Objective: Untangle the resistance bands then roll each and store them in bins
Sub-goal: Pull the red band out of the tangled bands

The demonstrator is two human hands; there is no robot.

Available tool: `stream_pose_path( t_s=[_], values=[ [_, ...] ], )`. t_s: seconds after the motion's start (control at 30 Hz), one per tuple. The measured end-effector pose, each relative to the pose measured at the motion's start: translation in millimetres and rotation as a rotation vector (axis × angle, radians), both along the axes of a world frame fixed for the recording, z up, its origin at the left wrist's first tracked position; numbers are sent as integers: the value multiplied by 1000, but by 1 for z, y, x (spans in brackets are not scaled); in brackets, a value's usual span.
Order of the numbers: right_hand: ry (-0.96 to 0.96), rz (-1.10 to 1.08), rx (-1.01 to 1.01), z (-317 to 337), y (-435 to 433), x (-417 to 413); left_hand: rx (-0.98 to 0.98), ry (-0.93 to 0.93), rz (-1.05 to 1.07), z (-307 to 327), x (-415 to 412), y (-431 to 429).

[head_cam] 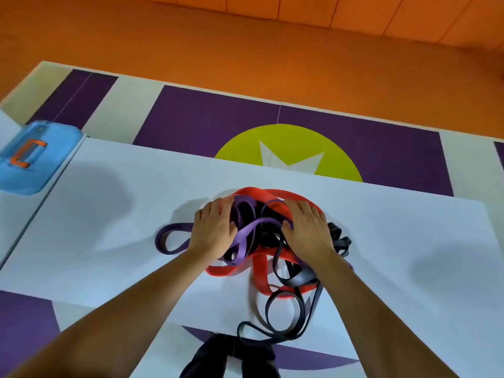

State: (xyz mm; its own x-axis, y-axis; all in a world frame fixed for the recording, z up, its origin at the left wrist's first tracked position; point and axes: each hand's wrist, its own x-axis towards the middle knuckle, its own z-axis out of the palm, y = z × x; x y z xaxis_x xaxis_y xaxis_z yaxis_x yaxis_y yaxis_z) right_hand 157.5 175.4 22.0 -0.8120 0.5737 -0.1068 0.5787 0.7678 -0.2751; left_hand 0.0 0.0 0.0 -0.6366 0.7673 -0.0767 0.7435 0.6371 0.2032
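A tangled heap of resistance bands lies on the white table (109, 241): a red band (260, 271), a purple band (245, 236) and dark black bands (283, 320) looping toward the near edge. My left hand (215, 227) rests on the left side of the heap, fingers spread over the purple loops. On the right side lies my right hand (308, 227), fingers over the red and black bands. Neither hand plainly grips a band. One dark purple loop (169, 241) sticks out to the left.
A blue bin lid with an orange handle (30, 156) sits at the far left, beyond the table's edge. The floor past the table has purple, white and green mats (289, 148). Dark trouser legs (231, 356) show below the near edge.
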Motion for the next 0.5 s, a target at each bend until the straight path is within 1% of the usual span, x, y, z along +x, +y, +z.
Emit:
stream_pose_path(
  t_s=[0.07,0.13,0.23,0.33,0.4,0.5],
  values=[
    [-21,-42,-72,-2,7,-12,10,-158,200,3,-6,2],
    [-93,-89,-150,-5,12,-18,-53,-302,341,2,-15,-1],
    [-146,-68,-235,-14,6,-13,-154,-434,352,-3,-13,-9],
    [-89,-79,-392,-18,-8,-5,-207,-572,420,-7,-6,-24],
    [-103,-68,-464,-20,-20,-2,-218,-581,430,-10,-8,-31],
    [-196,-1,-417,-27,-29,7,-148,-544,454,-3,-12,-33]
  ],
)
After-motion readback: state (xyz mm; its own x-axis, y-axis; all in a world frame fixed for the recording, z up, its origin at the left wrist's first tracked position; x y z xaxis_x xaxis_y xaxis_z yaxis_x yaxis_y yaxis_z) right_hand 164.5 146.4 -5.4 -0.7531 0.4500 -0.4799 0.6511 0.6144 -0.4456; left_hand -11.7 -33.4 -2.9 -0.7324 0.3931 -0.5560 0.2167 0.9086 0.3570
